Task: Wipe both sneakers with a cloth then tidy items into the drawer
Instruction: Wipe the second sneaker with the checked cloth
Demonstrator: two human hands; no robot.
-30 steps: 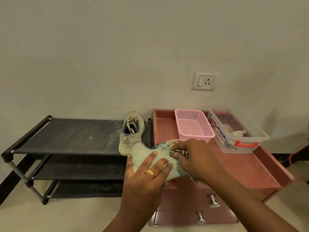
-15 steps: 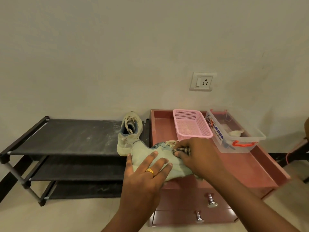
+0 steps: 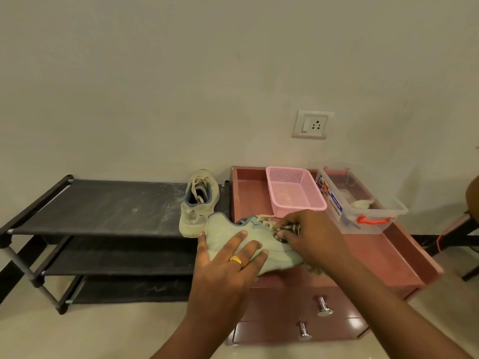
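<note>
Fingers (image 3: 281, 233) of the right hand (image 3: 313, 237) curl tight round a bunched striped cloth (image 3: 291, 228), pressing it vs. the lace area of a pale green sneaker (image 3: 221, 229). Left hand (image 3: 223, 270) lies flat on the sneaker's side, digits spread & nearly straight, thumb at the heel end, gold ring (image 3: 236, 259) on one finger; it grips nothing, only pins the shoe down.

The sneaker lies on its side at the front-left corner of a reddish drawer unit (image 3: 388, 257), heel twd. the shoe rack (image 3: 103, 206). Second sneaker (image 3: 198, 203) stands upright on the rack's top shelf, far right end, just beside the first; can't tell if they touch.

At the back of the unit's rimmed top sit a pink mesh basket (image 3: 295, 193) & a clear storage box (image 3: 363, 211) w/ an orange-red latch, side by side; something pale inside the box, too unclear to name. Both drawers (image 3: 285, 301) below are closed, each w/ a chrome knob (image 3: 322, 307). Wall socket (image 3: 312, 124) is set into the wall above the unit.
</note>
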